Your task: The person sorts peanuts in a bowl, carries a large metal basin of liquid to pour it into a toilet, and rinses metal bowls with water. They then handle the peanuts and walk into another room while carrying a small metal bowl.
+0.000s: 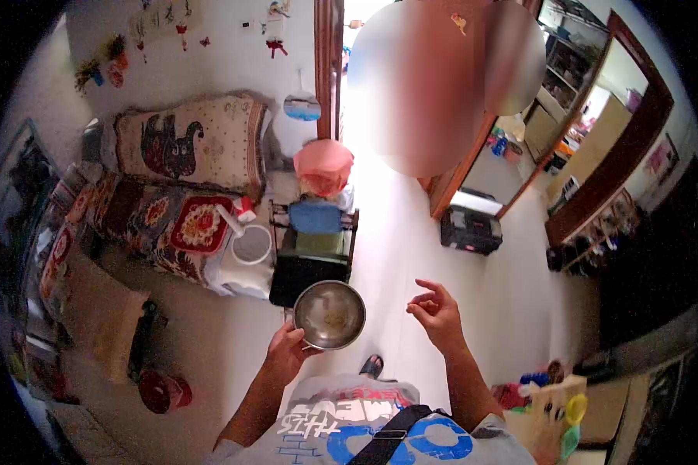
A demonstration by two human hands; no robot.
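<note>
A round metal bowl (329, 315) is held out in front of my body, its inside facing up. My left hand (288, 346) grips it at the lower left rim, with the thumb at the edge. Small dark bits or marks show at the bottom, too small to make out. To the right, my right hand (434, 308) is raised in the air with its fingers apart and bent, holding nothing. A white-rimmed round container (251, 244) rests on the sofa's near end, beyond the bowl to the left.
A patterned sofa (186, 143) stands at the left. Beside it are a dark rack (310, 275) and a pink tub (323, 167). A black case (471, 230) sits by the doorway. Lower left is a red bucket (163, 390); lower right, colourful items on a wooden piece (554, 411).
</note>
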